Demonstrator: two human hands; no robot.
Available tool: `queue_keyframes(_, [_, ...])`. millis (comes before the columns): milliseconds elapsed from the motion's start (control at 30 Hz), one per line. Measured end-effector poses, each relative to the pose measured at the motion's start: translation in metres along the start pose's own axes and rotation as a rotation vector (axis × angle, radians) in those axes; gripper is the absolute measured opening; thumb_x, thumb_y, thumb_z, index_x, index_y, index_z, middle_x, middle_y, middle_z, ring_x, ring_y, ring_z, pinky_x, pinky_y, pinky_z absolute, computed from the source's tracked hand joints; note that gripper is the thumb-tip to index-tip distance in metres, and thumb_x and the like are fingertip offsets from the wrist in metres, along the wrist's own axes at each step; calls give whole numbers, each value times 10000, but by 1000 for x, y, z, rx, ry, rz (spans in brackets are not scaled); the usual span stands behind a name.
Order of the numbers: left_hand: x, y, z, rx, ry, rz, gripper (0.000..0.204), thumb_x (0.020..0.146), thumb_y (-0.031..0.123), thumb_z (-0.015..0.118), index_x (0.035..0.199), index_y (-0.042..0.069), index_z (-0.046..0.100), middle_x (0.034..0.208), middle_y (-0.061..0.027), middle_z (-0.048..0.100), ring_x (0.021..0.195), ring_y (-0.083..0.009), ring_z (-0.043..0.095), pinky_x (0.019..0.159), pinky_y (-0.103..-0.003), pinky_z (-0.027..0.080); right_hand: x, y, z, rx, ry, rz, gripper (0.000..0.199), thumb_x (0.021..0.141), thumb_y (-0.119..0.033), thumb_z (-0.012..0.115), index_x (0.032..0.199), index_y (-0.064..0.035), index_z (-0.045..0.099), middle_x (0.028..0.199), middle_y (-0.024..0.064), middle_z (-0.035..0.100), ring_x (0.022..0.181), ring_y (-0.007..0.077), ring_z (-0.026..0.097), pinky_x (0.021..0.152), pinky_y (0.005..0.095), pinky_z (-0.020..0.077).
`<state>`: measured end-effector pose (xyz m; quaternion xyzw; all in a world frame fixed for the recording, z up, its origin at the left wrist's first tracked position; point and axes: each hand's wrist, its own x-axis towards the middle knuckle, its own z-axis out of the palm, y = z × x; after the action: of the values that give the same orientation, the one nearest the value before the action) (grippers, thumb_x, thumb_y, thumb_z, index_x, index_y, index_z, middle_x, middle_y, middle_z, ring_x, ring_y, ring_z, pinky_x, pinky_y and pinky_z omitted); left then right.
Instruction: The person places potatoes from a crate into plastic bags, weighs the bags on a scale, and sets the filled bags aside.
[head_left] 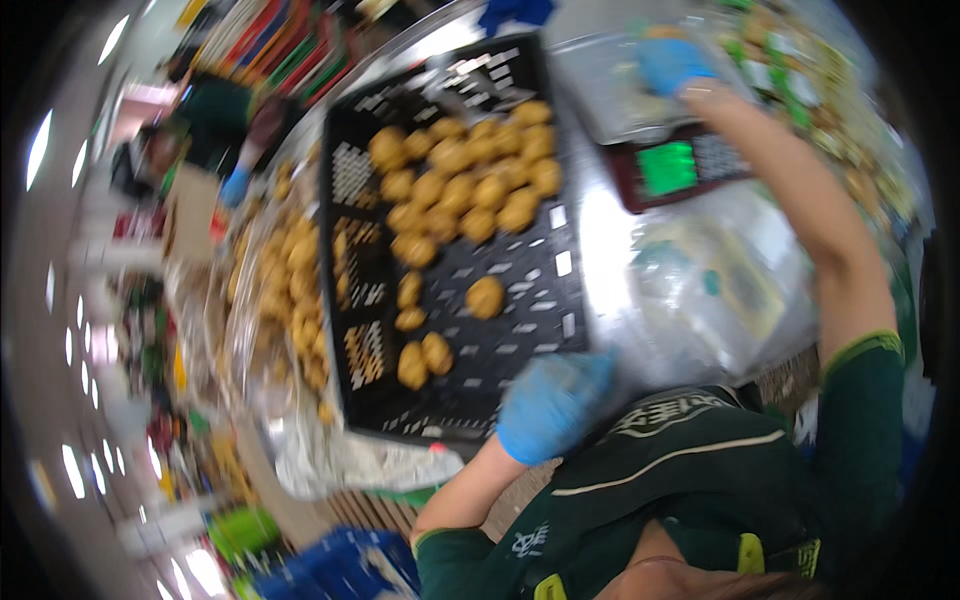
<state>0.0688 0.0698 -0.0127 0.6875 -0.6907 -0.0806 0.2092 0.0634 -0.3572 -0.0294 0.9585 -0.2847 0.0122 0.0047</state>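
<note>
Head view: left hand grips near edge of black crate of potatoes. Right hand far right on clear bag atop scale, grip unclear from blur. Looks like the weighing step; next needs a potato picked from the crate.

Around the weighing scale

A weighing scale with a green display is sitting on the steel counter; clear plastic bags are lying just below it, and packaged greens are piling up to its upper right.
</note>
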Motion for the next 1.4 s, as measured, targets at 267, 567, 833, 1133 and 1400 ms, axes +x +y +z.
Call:
queue_keyframes(267, [-146, -147, -50, 137, -38, -798, 268, 906, 136, 559, 1162, 118, 637, 864, -138, 657, 789, -314, 650, 725, -389, 531, -169, 67, 38, 501, 295, 176, 305, 842, -193, 578, 1088, -33, 663, 1080, 183, 656, 970, 275, 641, 883, 347, 491])
queue_keyframes(567, [-77, -207, 7, 322, -825, -522, 640, 765, 80, 657, 1368, 88, 444, 1202, -146, 561, 1093, -328, 567, 891, -409, 488, -256, 12, 38, 853, 125, 379, 301, 846, -129, 575, 1116, -18, 646, 1065, 140, 654, 953, 217, 626, 869, 318, 491])
queue_keyframes(833, [-20, -225, 79, -39, -394, -398, 629, 763, 139, 691, 1339, 67, 450, 1287, -232, 517, 1083, -380, 585, 905, -419, 499, -261, -57, 37, 1261, 85, 459, 305, 851, -73, 571, 1142, -4, 631, 1051, 102, 653, 938, 166, 613, 857, 292, 491])
queue_keyframes(1133, [85, -17, -4, -1606, -343, -314, 761, 764, 442, 640, 1313, -49, 448, 1068, -194, 639, 924, -304, 657, 861, -416, 514, -276, -84, 21, 1650, -14, 484, 286, 862, -41, 579, 1138, -1, 639, 1031, 76, 662, 920, 127, 609, 854, 278, 493])
queue_keyframes(1400, [125, 54, 60, 255, -420, 197, 753, 851, 579, 558, 1349, 28, 434, 966, -199, 658, 760, -321, 662, 858, -464, 458, -315, -46, 45, 1473, 335, 352, 238, 901, -85, 581, 1108, 19, 636, 1065, 92, 670, 936, 138, 608, 857, 284, 497])
